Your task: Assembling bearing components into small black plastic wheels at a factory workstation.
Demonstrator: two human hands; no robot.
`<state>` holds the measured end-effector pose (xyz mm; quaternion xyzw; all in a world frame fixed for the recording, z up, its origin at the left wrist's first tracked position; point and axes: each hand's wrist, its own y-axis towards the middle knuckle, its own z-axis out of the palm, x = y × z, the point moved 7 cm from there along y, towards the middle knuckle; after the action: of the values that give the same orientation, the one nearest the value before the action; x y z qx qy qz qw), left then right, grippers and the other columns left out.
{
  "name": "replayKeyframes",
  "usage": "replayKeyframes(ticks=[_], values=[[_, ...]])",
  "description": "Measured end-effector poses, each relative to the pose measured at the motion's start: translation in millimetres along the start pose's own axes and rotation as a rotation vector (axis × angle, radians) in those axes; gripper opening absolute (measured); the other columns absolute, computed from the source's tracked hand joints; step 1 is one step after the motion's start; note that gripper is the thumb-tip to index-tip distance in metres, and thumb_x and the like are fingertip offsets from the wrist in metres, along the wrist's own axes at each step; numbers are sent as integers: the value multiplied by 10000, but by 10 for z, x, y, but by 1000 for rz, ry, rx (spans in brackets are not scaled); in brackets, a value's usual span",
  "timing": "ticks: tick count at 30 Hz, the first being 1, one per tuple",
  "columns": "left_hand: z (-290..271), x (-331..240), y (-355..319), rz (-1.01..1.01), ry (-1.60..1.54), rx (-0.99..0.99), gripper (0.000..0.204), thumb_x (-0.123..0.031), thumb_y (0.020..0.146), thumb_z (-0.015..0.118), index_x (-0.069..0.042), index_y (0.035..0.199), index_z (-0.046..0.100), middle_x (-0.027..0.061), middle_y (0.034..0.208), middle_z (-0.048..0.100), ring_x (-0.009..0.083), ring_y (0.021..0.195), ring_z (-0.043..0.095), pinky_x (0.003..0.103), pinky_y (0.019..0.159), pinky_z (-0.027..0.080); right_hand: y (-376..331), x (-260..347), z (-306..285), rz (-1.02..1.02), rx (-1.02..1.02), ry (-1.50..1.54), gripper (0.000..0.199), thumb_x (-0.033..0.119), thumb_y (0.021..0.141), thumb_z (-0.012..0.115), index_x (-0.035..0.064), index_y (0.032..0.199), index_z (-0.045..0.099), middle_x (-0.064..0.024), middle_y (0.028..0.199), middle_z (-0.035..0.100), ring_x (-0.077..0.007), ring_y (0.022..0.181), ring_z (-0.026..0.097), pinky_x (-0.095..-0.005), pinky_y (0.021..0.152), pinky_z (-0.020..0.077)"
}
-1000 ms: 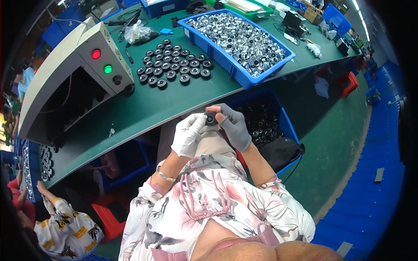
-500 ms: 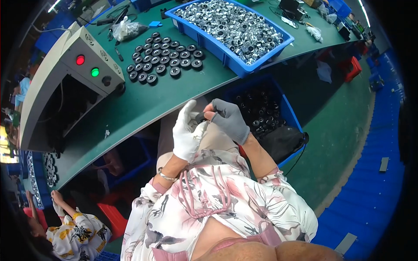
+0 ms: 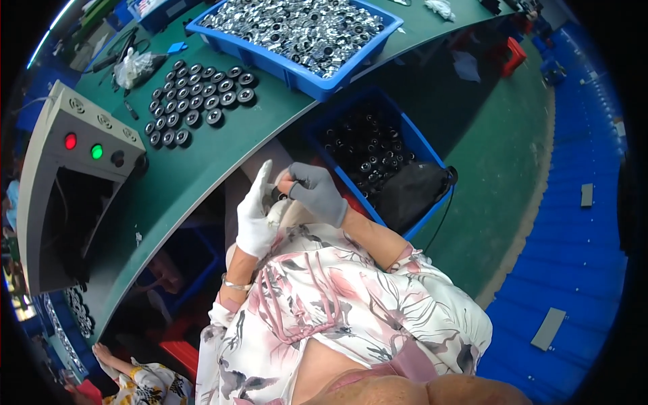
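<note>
My left hand point(image 3: 254, 216) wears a white glove and is cupped in front of my lap, its fingers pointing up and its thumb bent in. Between thumb and fingers sits a small black round part point(image 3: 279, 195), partly hidden by both hands. My right hand point(image 3: 316, 193), in a grey glove with bare fingertips, pinches at the same part from the right. Left of the hands on the green table point(image 3: 223, 158) lie several black wheel-like parts with metal centres point(image 3: 196, 102), grouped close together.
A blue tray point(image 3: 307, 84) of shiny metal rings stands at the table's far edge. Right of my hands is a blue crate point(image 3: 426, 125) of black parts with a black cloth point(image 3: 412, 199). A grey machine point(image 3: 40, 169) with red and green lights stands left. A co-worker's sleeve point(image 3: 152, 383) shows lower left.
The view has shifted, so table, tray and hands sit further left in the picture. Both hands stay together at the black part; the left fingers look straighter.
</note>
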<state>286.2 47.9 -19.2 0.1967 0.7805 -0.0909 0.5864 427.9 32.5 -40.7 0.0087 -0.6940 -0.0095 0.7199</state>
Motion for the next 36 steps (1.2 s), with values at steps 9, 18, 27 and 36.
replayKeyframes(ticks=[9,18,27,36], values=[[298,361,93,-203,-559,93,738,102,862,685,-35,1524,389,30,1019,622,93,884,624,229,808,521,-140,-155,-262,255,-4,455,215,179,1003,588,-8,1008,695,1,895,666,-62,836,597,-214,738,470],[-9,208,105,-124,-525,17,465,27,923,669,45,1366,529,99,1141,661,143,975,652,262,861,538,-413,695,-1301,-412,-811,-1226,238,128,983,589,-5,1153,688,-107,1025,708,-217,910,668,-322,889,509],[-977,-169,638,-69,-325,-88,341,5,956,637,42,1292,592,92,1075,693,126,911,653,264,817,543,1979,1437,510,-675,-148,-661,160,107,949,572,60,1085,643,-202,1040,650,-424,948,629,-478,774,503],[-1229,-105,1493,22,-168,-40,310,22,950,636,45,1258,615,78,1144,694,145,1026,672,275,897,543,4464,578,1446,-107,288,-1306,345,174,875,540,107,1147,740,-181,1225,685,-351,1104,677,-453,920,548]])
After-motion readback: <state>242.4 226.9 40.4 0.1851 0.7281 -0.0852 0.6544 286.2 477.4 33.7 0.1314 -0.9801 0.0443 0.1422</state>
